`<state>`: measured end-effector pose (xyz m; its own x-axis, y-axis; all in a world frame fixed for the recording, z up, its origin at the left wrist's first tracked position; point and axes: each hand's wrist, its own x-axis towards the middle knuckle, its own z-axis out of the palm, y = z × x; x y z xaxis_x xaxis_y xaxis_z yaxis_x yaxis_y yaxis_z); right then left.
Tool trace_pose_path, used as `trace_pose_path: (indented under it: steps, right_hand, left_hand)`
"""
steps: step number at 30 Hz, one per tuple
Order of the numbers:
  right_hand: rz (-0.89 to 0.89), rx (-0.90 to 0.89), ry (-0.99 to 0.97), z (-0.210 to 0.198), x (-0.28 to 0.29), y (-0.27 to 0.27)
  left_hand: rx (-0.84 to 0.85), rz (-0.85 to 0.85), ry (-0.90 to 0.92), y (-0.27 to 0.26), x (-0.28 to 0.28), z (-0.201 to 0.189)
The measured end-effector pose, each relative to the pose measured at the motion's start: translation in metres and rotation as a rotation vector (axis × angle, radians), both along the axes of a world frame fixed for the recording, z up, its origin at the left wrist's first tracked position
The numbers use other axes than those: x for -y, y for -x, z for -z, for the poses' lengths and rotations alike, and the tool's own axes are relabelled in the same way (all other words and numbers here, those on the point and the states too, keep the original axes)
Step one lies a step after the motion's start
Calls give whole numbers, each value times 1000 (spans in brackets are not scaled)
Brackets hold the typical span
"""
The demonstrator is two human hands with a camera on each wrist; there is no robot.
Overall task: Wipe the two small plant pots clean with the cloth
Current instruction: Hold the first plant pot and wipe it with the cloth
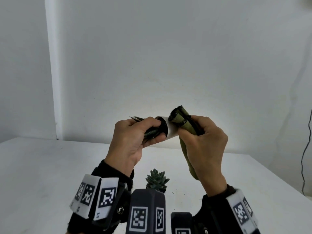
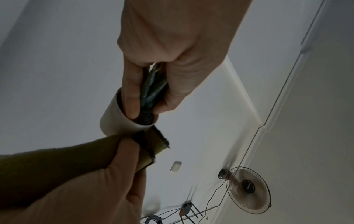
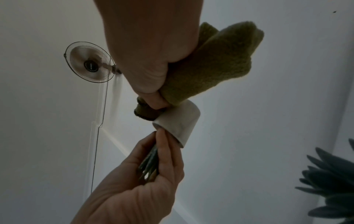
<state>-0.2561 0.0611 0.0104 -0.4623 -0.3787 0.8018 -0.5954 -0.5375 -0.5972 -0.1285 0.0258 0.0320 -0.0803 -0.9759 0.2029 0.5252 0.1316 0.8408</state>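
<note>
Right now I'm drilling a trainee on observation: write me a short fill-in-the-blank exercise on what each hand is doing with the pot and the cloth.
1. The left hand holds the lifted white pot by its ____.
2. The right hand grips a folded ____ cloth.
3. The cloth touches the pot's ____ end.
4. The second plant stands on the ____.

Missing words: plant; green; bottom; table

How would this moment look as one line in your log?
left hand: holds white pot tipped sideways by its plant | right hand: presses green cloth on pot's base | second pot's succulent: on table
</note>
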Motion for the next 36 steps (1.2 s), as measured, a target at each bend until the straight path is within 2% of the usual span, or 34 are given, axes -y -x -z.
trace_pose_path:
  steps: [4, 7, 13, 17, 23, 28, 30, 32, 36]
  right_hand:
    - [-82, 203, 10, -3, -4, 10]
    - [-153, 278, 70, -11, -11, 13]
    - [-201, 116, 62, -10, -13, -7]
    - [-88, -5, 140, -7, -8, -14]
    - [60, -41, 226, 0, 2, -3]
    - [105, 2, 162, 5, 10, 6]
    - [121, 45, 70, 6, 11, 11]
    - [106, 165, -20, 6, 9, 18]
    - [-142, 514, -52, -4, 0, 30]
  left_hand:
    - [-13, -17, -7, -1, 2, 0]
    - [-40, -34, -14, -3, 4, 1]
    - [-34, 12, -29, 8, -3, 3]
    - [-49, 59, -65, 8, -5, 1]
    - [-37, 88, -94, 8, -6, 0]
    - [-22, 83, -86, 8, -3, 2]
    - [-4, 80, -89, 9, -2, 4]
    - [10, 76, -97, 8, 0, 4]
    - [58, 27, -98, 1, 9, 8]
